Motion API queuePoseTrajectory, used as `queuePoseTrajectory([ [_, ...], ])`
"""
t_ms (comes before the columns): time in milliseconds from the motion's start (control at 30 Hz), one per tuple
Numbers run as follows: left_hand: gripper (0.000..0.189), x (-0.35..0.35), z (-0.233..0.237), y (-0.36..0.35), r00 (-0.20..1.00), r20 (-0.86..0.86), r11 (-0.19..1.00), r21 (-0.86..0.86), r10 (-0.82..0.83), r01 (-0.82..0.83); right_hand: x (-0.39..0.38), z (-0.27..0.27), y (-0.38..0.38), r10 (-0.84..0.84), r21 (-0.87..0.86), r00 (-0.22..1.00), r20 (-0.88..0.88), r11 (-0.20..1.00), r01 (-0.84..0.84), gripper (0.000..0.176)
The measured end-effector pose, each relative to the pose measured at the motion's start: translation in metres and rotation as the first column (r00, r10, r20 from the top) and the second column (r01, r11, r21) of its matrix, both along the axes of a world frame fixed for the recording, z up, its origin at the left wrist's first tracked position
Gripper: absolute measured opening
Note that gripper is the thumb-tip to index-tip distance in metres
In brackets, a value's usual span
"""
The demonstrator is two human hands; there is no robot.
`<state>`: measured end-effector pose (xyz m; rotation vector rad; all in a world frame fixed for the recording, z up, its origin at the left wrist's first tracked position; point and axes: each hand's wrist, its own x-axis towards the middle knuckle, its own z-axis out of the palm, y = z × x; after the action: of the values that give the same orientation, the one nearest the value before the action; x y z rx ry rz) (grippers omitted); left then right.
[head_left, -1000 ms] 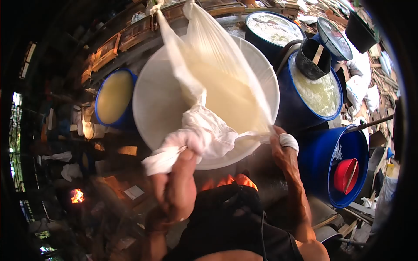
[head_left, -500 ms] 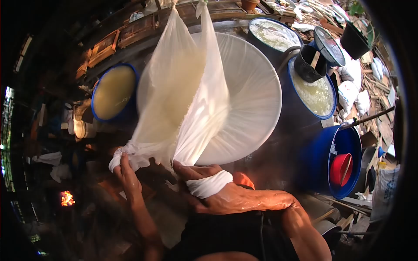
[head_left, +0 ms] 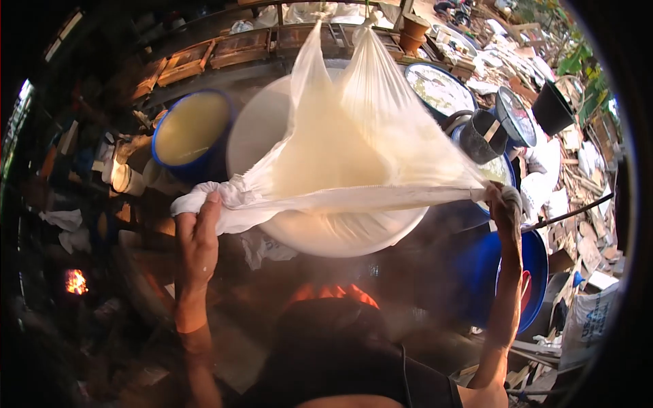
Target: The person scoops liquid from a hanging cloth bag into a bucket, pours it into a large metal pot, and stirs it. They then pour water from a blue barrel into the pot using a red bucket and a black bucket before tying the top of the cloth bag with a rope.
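Observation:
A large white straining cloth (head_left: 333, 149) hangs from two tied corners at the top, with pale yellowish liquid or mash showing inside its hollow. My left hand (head_left: 198, 228) grips one bunched near corner, the fabric wrapped about the fingers. At the other near corner my right hand (head_left: 503, 204) is closed on the twisted cloth, arm stretched out to the right. Between both hands the near hem runs nearly straight and taut. Under the cloth stands a wide white round tub (head_left: 262, 126), partly covered by it.
A blue drum of yellowish liquid (head_left: 192, 129) stands at left. On the right are a drum with whitish foam (head_left: 439, 88), a black bucket (head_left: 483, 136) and a blue barrel (head_left: 537, 272). Small flames (head_left: 76, 281) burn at lower left. Wooden trays (head_left: 245, 49) line the back.
My right hand has swung out far to the right with its corner, spreading the cloth wide open. My left hand has risen slightly. The view has tilted up a little.

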<state>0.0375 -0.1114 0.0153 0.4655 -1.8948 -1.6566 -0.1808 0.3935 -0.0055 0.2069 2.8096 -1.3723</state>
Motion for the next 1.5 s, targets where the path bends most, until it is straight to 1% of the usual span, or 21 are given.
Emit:
queuePoseTrajectory([
  [67, 0.021, 0.009, -0.018, -0.006, 0.991, -0.067, 0.985, -0.119, 0.115, -0.123, -0.014, -0.044, 0.031, 0.146, 0.035, 0.987, -0.067, 0.989, -0.144, 0.030],
  [133, 0.032, 0.016, -0.021, -0.032, 0.979, 0.058, 0.792, -0.598, 0.197, -0.124, -0.014, -0.075, 0.030, 0.294, 0.201, 0.956, 0.024, 0.935, -0.292, 0.030],
  [200, 0.033, 0.037, -0.043, -0.063, 0.883, 0.286, 0.790, -0.597, 0.372, -0.140, 0.012, -0.045, -0.002, 0.274, 0.249, 0.961, 0.036, 0.929, -0.274, 0.029],
  [267, 0.034, 0.060, -0.048, -0.068, 0.906, -0.049, 0.902, 0.129, 0.421, -0.412, 0.011, -0.039, 0.011, 0.144, 0.214, 0.987, -0.067, 0.969, -0.127, 0.027],
  [300, 0.045, 0.084, -0.045, -0.078, 0.958, -0.166, 0.936, 0.302, 0.236, -0.178, 0.010, -0.040, 0.015, 0.184, 0.164, 0.982, -0.041, 0.971, -0.175, 0.026],
  [533, 0.049, 0.216, -0.067, -0.138, 0.905, 0.162, 0.885, 0.200, 0.394, -0.421, -0.039, -0.054, 0.103, 0.448, 0.503, 0.812, -0.374, 0.833, -0.229, 0.025],
  [600, 0.051, 0.250, -0.102, -0.169, 0.623, 0.707, 0.942, -0.229, 0.334, -0.245, -0.052, -0.041, 0.136, 0.339, -0.302, 0.936, -0.093, 0.886, -0.351, 0.030],
  [700, 0.057, 0.273, -0.145, -0.172, 0.639, 0.712, 0.940, -0.085, 0.289, -0.330, -0.055, -0.033, 0.194, 0.367, -0.041, 0.843, -0.395, 0.909, -0.415, 0.035],
  [733, 0.059, 0.280, -0.162, -0.175, 0.701, 0.658, 0.923, 0.024, 0.275, -0.385, -0.033, -0.023, 0.196, 0.330, 0.343, 0.815, -0.476, 0.923, -0.173, 0.038],
  [767, 0.061, 0.292, -0.190, -0.195, 0.710, 0.612, 0.883, 0.039, 0.350, -0.469, -0.047, -0.049, 0.241, 0.320, 0.155, 0.830, -0.456, 0.947, -0.280, 0.040],
  [800, 0.061, 0.290, -0.197, -0.192, 0.709, 0.612, 0.883, 0.038, 0.350, -0.468, -0.044, -0.058, 0.270, 0.427, 0.387, 0.798, -0.425, 0.883, -0.267, 0.044],
  [867, 0.061, 0.283, -0.205, -0.182, 0.574, 0.539, 0.782, -0.330, 0.616, -0.529, -0.036, -0.075, 0.327, 0.610, 0.769, 0.712, -0.348, 0.621, -0.156, 0.051],
  [933, 0.062, 0.271, -0.225, -0.191, 0.571, 0.493, 0.752, -0.357, 0.656, -0.554, -0.035, -0.103, 0.339, 0.389, 0.106, 0.919, -0.062, 0.918, -0.381, 0.039],
  [967, 0.052, 0.260, -0.226, -0.186, 0.586, 0.510, 0.742, -0.173, 0.630, -0.648, -0.039, -0.123, 0.351, 0.161, -0.580, 0.976, 0.147, 0.813, -0.047, 0.028],
  [1000, 0.042, 0.248, -0.224, -0.178, 0.592, 0.516, 0.686, 0.009, 0.620, -0.727, -0.043, -0.145, 0.365, -0.061, -0.785, 0.927, 0.370, 0.513, 0.347, 0.026],
  [1067, 0.037, 0.241, -0.254, -0.195, 0.593, 0.508, 0.663, 0.056, 0.624, -0.746, -0.066, -0.239, 0.399, 0.005, -0.887, 0.948, 0.318, 0.356, 0.296, 0.025],
  [1200, 0.027, 0.234, -0.336, -0.243, 0.534, 0.549, 0.727, -0.219, 0.643, -0.650, -0.037, -0.284, 0.296, -0.110, -0.705, 0.884, 0.454, 0.561, 0.433, 0.023],
  [1300, 0.020, 0.237, -0.410, -0.302, 0.483, 0.573, 0.732, -0.631, 0.662, -0.256, -0.029, -0.296, 0.233, -0.157, -0.642, 0.865, 0.477, 0.610, 0.464, 0.024],
  [1333, 0.018, 0.239, -0.441, -0.329, 0.527, 0.541, 0.630, -0.777, 0.656, 0.013, -0.028, -0.299, 0.214, -0.178, -0.629, 0.856, 0.486, 0.609, 0.484, 0.028],
  [1400, 0.004, 0.225, -0.406, -0.295, 0.856, 0.207, -0.099, -0.954, 0.474, 0.285, -0.030, -0.301, 0.187, -0.163, -0.438, 0.850, 0.500, 0.800, 0.411, 0.029],
  [1500, 0.006, 0.198, -0.430, -0.299, 0.736, 0.205, 0.045, -0.972, 0.646, 0.231, -0.035, -0.295, 0.153, -0.169, 0.057, 0.767, 0.619, 0.984, 0.170, 0.049],
])
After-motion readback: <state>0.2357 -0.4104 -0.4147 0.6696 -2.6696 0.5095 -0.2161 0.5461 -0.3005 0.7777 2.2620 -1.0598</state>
